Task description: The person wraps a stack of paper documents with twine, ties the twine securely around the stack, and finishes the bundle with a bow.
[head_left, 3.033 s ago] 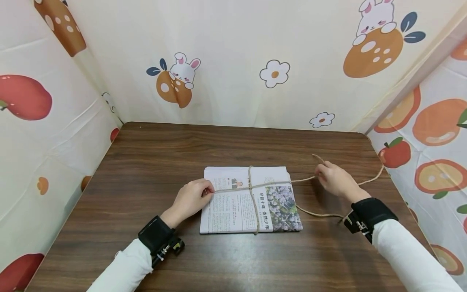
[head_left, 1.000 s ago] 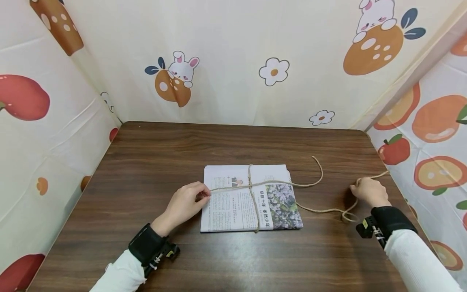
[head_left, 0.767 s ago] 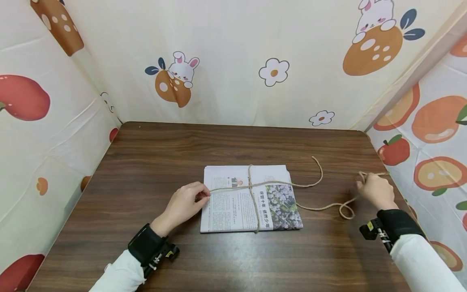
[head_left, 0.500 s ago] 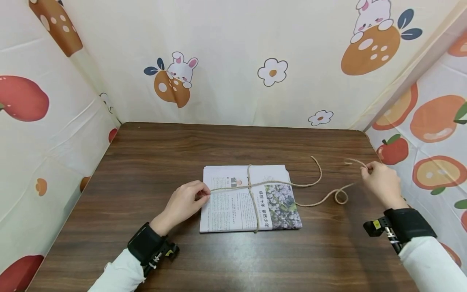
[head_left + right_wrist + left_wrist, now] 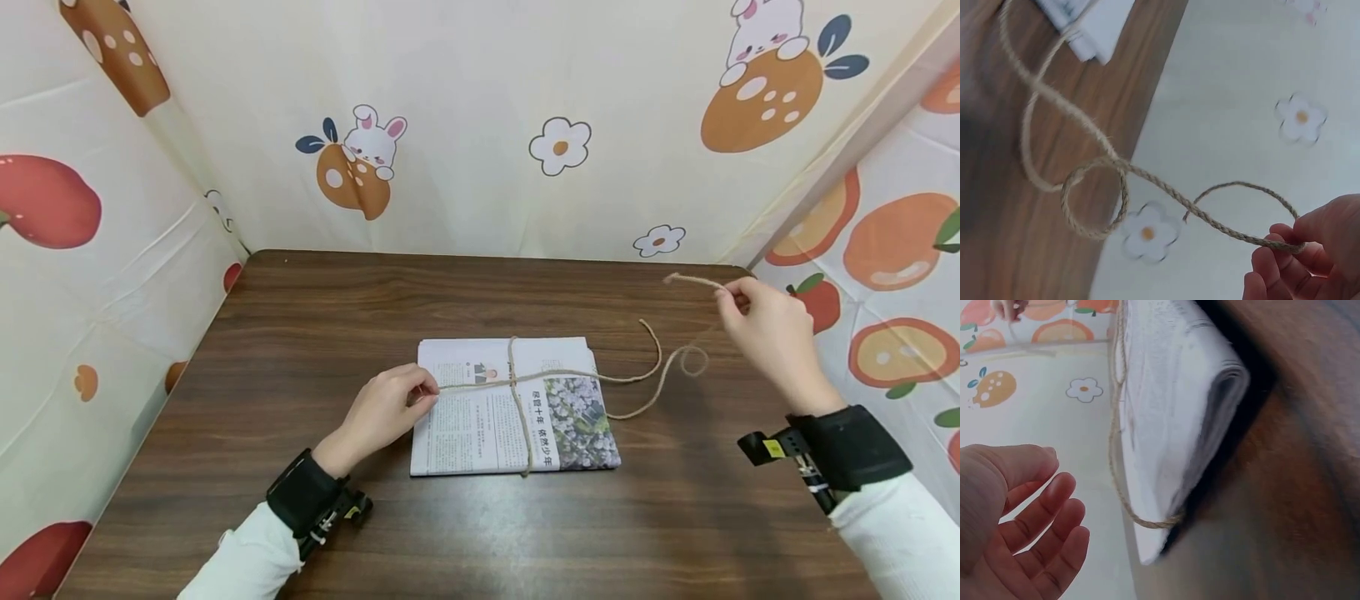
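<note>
A folded newspaper bundle lies on the table with jute twine crossing over it both ways. My left hand is at the bundle's left edge; in the left wrist view its fingers are loosely bent, hold nothing and are apart from the twine and the newspaper. Raised at the right, my right hand pinches the twine near one end, and that end sticks out leftward. The right wrist view has the twine between thumb and fingers, with a small loop hanging from it.
The twine's other end lies curved on the table right of the bundle. Brown wood tabletop surrounds the newspapers. Printed cloth walls stand behind and at both sides.
My right hand has let the nearer twine lie, moved right along the other strand, then lifted its end up and leftward. The small loop has been pulled up. My left hand has barely moved.
</note>
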Available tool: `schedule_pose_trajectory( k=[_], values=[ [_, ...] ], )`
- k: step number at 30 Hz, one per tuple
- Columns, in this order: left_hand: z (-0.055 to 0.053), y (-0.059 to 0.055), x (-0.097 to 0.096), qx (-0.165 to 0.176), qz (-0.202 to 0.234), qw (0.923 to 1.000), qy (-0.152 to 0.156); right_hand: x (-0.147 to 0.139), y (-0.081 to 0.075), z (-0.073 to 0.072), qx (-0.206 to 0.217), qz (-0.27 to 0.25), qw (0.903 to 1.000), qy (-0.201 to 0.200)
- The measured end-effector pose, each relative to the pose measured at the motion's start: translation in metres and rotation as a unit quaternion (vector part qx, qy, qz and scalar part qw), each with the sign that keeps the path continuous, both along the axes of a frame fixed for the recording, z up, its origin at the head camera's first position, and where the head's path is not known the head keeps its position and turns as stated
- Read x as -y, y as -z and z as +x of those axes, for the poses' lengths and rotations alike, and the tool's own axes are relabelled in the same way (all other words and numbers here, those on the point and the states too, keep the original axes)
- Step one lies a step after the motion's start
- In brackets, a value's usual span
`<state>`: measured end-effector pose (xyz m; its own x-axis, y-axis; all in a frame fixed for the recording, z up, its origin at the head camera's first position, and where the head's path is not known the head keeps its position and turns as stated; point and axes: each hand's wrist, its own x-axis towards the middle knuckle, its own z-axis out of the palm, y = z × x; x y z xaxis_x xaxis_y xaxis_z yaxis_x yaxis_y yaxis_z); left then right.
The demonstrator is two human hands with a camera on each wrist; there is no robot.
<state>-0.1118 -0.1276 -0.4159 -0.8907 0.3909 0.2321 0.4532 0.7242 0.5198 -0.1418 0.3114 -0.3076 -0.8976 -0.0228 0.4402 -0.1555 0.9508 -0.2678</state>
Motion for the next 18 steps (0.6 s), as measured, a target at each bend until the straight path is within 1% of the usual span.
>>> schedule_pose_trajectory(
  k=[4, 8, 11, 18],
  values=[
    [-0.004, -0.008, -0.005, -0.004, -0.006, 1.0000, 0.006, 0.025, -0.010, -0.003, -0.016, 0.011, 0.9989, -0.042],
    [-0.009, -0.018, -0.011, -0.021, -0.013, 0.9996, 0.016, 0.051, -0.011, -0.007, -0.026, 0.024, 0.9962, -0.080],
    [-0.013, -0.025, -0.017, -0.034, -0.017, 0.9991, 0.022, 0.069, -0.007, -0.009, -0.022, 0.033, 0.9935, -0.107],
    [-0.025, -0.041, -0.038, -0.057, -0.031, 0.9976, 0.026, 0.106, 0.011, -0.011, -0.001, 0.043, 0.9836, -0.175]
  ],
)
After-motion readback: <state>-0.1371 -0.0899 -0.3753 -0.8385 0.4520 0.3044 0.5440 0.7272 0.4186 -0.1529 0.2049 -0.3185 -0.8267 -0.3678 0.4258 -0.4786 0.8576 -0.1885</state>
